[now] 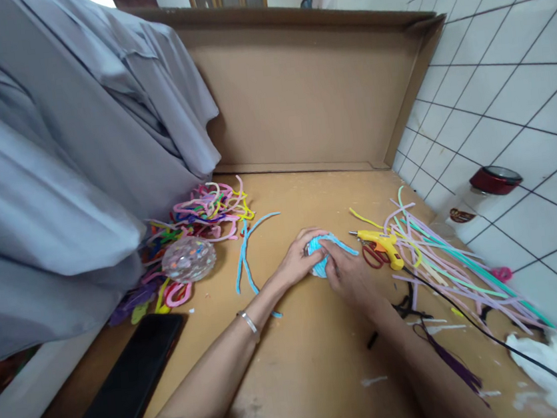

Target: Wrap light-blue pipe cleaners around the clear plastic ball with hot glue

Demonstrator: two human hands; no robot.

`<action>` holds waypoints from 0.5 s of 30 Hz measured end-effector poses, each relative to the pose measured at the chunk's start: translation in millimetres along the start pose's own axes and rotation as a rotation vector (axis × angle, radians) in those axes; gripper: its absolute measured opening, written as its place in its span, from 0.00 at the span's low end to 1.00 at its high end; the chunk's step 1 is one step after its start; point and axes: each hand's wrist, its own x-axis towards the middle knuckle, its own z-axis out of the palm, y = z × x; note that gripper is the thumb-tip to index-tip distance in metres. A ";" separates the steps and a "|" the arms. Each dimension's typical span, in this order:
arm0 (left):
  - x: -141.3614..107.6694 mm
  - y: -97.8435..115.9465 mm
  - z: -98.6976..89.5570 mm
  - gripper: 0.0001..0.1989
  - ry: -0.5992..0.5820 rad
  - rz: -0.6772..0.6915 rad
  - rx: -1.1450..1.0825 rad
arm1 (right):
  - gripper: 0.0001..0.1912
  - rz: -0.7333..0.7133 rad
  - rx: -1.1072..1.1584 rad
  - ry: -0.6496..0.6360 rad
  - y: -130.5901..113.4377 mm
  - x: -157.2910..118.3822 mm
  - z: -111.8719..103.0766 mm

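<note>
A small bundle of coiled blue pipe cleaner (320, 266) is between my two hands above the middle of the table. My left hand (300, 258) wraps round its left and far side. The fingers of my right hand (349, 271) press on its front and right. One blue strand (346, 247) sticks out to the right, past my right hand. Several loose blue pipe cleaners (243, 260) lie on the table to the left of my left hand. Right of my right hand sits a yellow glue gun (387, 245), beside red-handled scissors (374, 256).
Tangled colourful pipe cleaners (208, 210) and a clear dotted ball (188, 259) lie left, near a black phone (123, 394). Straight pastel pipe cleaners (455, 262), a black cable (505, 344) and a red-lidded jar (494, 181) are right. A cardboard panel (305, 92) stands behind.
</note>
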 end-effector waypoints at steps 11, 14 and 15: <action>0.2 -1.3 0.6 0.20 0.010 -0.001 0.020 | 0.23 -0.058 -0.100 0.033 2.2 -2.2 9.3; 0.0 -1.6 0.5 0.21 0.009 -0.006 0.022 | 0.23 -0.053 -0.075 0.049 2.5 -3.2 11.2; -0.1 -1.6 0.5 0.21 0.009 -0.010 0.022 | 0.23 -0.054 -0.068 0.055 2.8 -3.8 12.1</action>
